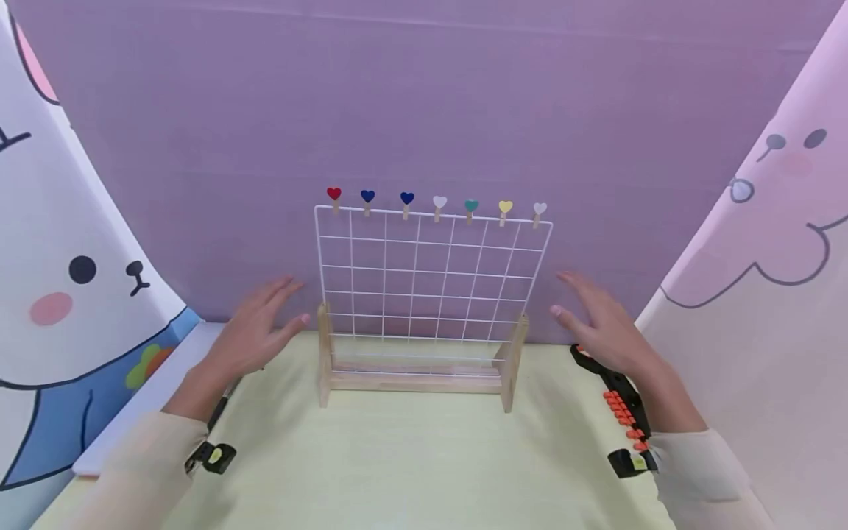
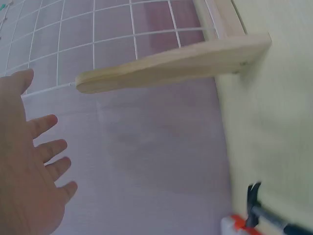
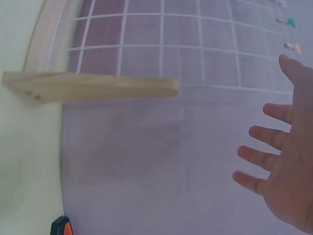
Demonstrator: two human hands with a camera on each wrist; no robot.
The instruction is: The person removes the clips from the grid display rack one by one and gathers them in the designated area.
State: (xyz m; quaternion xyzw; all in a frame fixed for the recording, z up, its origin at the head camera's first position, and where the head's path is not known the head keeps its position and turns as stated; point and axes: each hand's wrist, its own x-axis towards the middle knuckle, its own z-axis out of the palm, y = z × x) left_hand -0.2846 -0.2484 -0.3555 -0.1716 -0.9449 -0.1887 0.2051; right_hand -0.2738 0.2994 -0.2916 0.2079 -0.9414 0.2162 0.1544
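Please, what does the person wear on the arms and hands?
Both hands, left hand and right hand, are bare: no gloves or rings show. Both arms have pale cream long sleeves. A black device with a yellow mark sits at the left wrist. The right wrist carries a black device with a row of orange studs.

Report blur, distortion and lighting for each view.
Head view: even, soft light, faint shadows, sharp wire grid, side panels bowed by the wide lens. Left wrist view: left hand large and soft at the edge, wooden foot slightly blurred. Right wrist view: right hand soft, grid lines curved, no glare.
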